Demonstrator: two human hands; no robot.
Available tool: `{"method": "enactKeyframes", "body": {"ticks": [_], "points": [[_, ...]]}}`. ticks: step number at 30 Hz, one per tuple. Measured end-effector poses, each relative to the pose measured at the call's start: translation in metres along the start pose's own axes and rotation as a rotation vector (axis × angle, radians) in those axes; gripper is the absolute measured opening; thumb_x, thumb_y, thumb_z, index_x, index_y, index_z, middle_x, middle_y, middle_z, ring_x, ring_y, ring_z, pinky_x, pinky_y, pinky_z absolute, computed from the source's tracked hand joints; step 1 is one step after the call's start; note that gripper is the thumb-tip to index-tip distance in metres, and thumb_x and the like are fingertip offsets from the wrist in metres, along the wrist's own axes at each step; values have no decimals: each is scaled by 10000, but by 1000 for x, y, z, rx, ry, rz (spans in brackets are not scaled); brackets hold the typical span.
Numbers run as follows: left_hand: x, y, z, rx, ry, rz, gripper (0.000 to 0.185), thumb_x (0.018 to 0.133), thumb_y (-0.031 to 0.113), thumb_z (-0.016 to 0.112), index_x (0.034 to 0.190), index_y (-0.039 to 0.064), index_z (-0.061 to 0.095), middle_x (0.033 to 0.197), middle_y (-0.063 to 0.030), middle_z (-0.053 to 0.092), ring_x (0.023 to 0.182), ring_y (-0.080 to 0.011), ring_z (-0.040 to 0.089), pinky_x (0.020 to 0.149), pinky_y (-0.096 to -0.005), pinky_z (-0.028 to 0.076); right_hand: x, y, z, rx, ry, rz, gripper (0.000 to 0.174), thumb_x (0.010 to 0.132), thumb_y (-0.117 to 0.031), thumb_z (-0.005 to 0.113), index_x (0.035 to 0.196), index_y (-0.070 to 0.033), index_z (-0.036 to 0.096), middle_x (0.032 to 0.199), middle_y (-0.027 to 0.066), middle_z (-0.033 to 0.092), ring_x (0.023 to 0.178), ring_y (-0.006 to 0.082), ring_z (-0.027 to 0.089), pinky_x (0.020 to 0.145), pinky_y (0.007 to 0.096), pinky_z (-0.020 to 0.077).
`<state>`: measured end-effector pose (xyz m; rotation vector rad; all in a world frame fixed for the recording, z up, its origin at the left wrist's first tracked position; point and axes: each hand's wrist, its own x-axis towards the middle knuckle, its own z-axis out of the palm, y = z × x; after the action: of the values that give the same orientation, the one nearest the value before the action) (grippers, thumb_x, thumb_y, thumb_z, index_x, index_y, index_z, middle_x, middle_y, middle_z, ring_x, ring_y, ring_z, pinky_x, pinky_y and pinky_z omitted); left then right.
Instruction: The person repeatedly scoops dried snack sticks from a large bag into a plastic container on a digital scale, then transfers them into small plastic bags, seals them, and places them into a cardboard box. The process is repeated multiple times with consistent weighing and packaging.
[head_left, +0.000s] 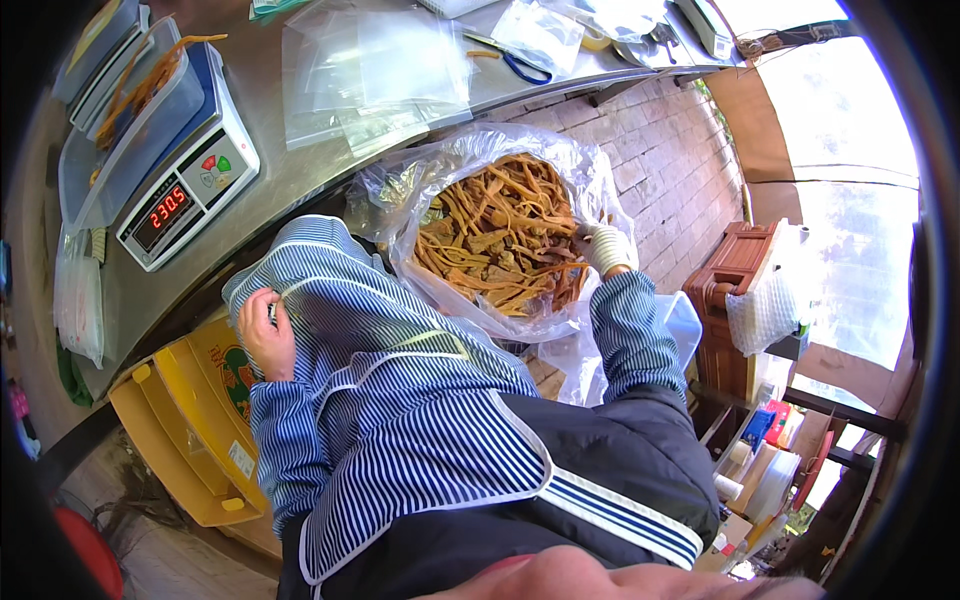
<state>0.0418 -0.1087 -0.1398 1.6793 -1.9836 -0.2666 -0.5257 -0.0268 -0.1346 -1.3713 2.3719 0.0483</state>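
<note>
My gloved right hand (602, 246) is at the right edge of a clear plastic bag (420, 184) full of dried brown roots (502, 225); its fingertips touch the roots, and whether they grip any is hidden. My bare left hand (268, 334) rests on my striped apron (375, 315), fingers curled at the cloth near a pale tie. On the steel table (300, 176) at the upper left stands a digital scale (187, 195) with a lit red display. A translucent plastic bin (120, 176) on it holds a few long roots (142, 94).
Clear plastic bags (375, 67) lie flat on the table beside blue-handled scissors (527, 69). Below the table's left part stands a yellow cardboard box (199, 420). A wooden cabinet (731, 292) and a translucent tub (679, 322) are at the right, beyond my right arm.
</note>
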Motion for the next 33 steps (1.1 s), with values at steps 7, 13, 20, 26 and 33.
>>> {"method": "enactKeyframes", "body": {"ticks": [7, 13, 20, 26, 33], "points": [[3, -2, 3, -9, 0, 13, 105, 858, 30, 682, 925, 25, 602, 1073, -108, 677, 1038, -300, 616, 938, -410, 464, 6, -28, 32, 407, -395, -190, 374, 845, -204, 789, 1190, -92, 697, 1045, 100, 735, 1021, 231, 685, 885, 336, 520], [2, -1, 1, 2, -4, 8, 99, 864, 36, 674, 929, 24, 599, 1068, -113, 671, 1033, -305, 607, 940, -414, 450, 34, -46, 13, 272, -296, -110, 375, 882, -200, 744, 1221, -56, 673, 1092, 100, 726, 1048, 235, 676, 927, 337, 517], [5, 1, 4, -27, 3, 6, 91, 878, 48, 672, 932, 26, 603, 1066, -109, 675, 1026, -296, 609, 940, -406, 449, 69, -41, 55, -241, -356, -186, 810, 745, 58, 709, 1485, -123, 433, 1566, 123, 366, 1375, 347, 457, 1122, 435, 428], [0, 1, -1, 14, 19, -3, 86, 880, 53, 675, 925, 31, 605, 1069, -107, 679, 1018, -291, 615, 929, -402, 460, 51, -59, 27, -410, -627, -157, 694, 782, -188, 779, 1412, -88, 505, 1402, 194, 542, 1275, 343, 565, 1045, 457, 473], [-1, 0, -1, 1, 20, -6, 81, 881, 48, 666, 929, 30, 604, 1067, -107, 678, 1033, -291, 618, 936, -400, 463, 13, -44, 45, -434, -192, -319, 712, 713, -309, 849, 1332, -70, 592, 1327, 178, 551, 1270, 362, 517, 1059, 439, 450]]}}
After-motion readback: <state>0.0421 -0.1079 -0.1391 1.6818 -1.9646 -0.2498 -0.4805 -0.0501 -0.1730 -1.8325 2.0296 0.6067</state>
